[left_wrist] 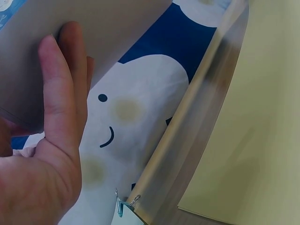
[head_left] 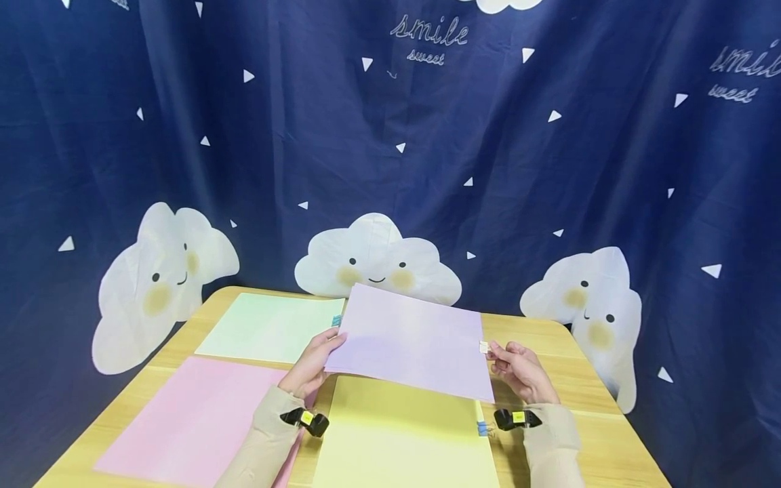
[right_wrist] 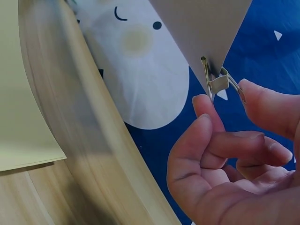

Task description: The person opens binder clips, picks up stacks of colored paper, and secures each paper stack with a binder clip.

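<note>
A stack of lilac paper [head_left: 415, 342] is raised and tilted above the yellow paper in the head view. My left hand [head_left: 310, 362] grips its left edge, thumb on top and fingers spread flat underneath, as the left wrist view shows. At the right edge sits a whitish binder clip [head_left: 484, 347]. My right hand [head_left: 521, 373] pinches this clip's wire handles between thumb and forefinger, the other fingers curled in. Seen closer in the right wrist view, the binder clip [right_wrist: 219, 83] straddles the paper's edge, its two handles spread slightly apart.
Yellow paper [head_left: 405, 440] with a blue binder clip [head_left: 483, 429] on its right edge lies at the table's front. Pink paper [head_left: 189, 420] is at front left; mint paper [head_left: 268, 329] with a teal clip [head_left: 337, 320] lies behind it. A dark blue curtain [head_left: 342, 135] hangs behind the wooden table [head_left: 610, 447].
</note>
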Demonstrator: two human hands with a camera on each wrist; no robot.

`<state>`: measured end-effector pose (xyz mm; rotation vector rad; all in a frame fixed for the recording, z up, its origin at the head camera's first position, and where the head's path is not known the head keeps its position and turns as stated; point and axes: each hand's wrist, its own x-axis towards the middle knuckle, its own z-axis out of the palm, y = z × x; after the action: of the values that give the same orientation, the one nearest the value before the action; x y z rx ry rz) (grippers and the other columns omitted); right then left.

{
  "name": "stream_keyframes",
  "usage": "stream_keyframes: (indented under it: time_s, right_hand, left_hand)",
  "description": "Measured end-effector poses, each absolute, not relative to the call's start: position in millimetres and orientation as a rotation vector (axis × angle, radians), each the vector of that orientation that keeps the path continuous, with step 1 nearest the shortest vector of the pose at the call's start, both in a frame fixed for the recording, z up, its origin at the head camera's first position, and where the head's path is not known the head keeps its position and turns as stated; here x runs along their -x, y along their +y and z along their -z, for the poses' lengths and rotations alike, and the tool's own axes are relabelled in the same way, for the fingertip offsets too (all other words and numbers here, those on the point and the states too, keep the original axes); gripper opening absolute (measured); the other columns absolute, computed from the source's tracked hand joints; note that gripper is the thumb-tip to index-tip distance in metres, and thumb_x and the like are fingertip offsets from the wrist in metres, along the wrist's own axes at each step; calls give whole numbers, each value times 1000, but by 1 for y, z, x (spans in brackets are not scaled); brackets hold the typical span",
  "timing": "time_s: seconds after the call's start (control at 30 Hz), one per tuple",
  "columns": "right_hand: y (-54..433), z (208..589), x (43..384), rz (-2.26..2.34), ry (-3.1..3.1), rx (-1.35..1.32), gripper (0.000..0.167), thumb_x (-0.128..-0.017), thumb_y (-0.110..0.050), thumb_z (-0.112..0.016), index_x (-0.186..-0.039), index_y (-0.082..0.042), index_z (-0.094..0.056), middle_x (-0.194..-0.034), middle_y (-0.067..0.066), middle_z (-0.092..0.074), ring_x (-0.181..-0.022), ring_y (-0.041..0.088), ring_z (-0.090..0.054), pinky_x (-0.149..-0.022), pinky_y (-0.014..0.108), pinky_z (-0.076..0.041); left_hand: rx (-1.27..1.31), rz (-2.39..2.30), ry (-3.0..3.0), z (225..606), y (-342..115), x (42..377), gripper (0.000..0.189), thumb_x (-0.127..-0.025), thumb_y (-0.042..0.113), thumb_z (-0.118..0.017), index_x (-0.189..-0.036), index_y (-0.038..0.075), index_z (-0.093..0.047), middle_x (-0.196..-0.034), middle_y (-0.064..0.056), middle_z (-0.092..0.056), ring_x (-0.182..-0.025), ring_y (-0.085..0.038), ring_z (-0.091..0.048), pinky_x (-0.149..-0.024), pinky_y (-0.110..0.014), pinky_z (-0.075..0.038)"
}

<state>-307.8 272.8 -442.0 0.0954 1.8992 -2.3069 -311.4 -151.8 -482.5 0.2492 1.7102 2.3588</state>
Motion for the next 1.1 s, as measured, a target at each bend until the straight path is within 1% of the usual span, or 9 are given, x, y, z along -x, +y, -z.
stream_keyframes:
  time_s: [0.2, 0.5, 0.63, 0.83, 1.1]
  right_hand:
    - [274, 442, 308, 2308, 1877, -84, 48, -107, -7, -51, -63, -19, -40, -75, -5, -71, -66, 6, -56, -63, 18, -46]
    - [275, 440, 309, 2284, 1879, -65, 47, -108, -7, -51, -64, -19, -40, -77, -5, -71, -68, 7, -57, -66, 19, -48]
    - [276, 441, 309, 2276, 1874, -54, 49, -108, -5, -49, -63, -20, -37, -78, -5, -69, -69, 7, -56, -67, 19, -48]
    - [276, 442, 309, 2265, 1871, -49, 50, -108, -7, -49, -62, -22, -36, -78, -7, -69, -69, 7, -54, -67, 19, -48]
    - [277, 443, 310, 2256, 1872, -69, 48, -108, -10, -51, -64, -21, -38, -80, -7, -70, -74, 8, -60, -69, 20, -51]
  left_hand:
    - [-278, -2342, 1720, 481, -151, 312, 56, -112, 22, -45, -153, -12, -28, -96, 7, -75, -83, -4, -75, -73, -21, -64]
    - [-247, -2332, 1727, 480, -151, 312, 51, -112, 20, -43, -151, -10, -31, -97, 7, -75, -83, -5, -75, -74, -21, -63]
    - [-238, -2334, 1728, 480, -151, 312, 51, -112, 21, -45, -150, -9, -33, -97, 7, -75, -83, -5, -75, -73, -21, -64]
    - [-249, -2336, 1713, 480, -152, 311, 53, -111, 22, -46, -150, -11, -31, -96, 7, -75, -83, -4, -75, -74, -21, -64]
    - [-264, -2334, 1717, 481, -152, 310, 54, -112, 22, -45, -151, -12, -30, -97, 8, -74, -84, -4, -74, -74, -21, -64]
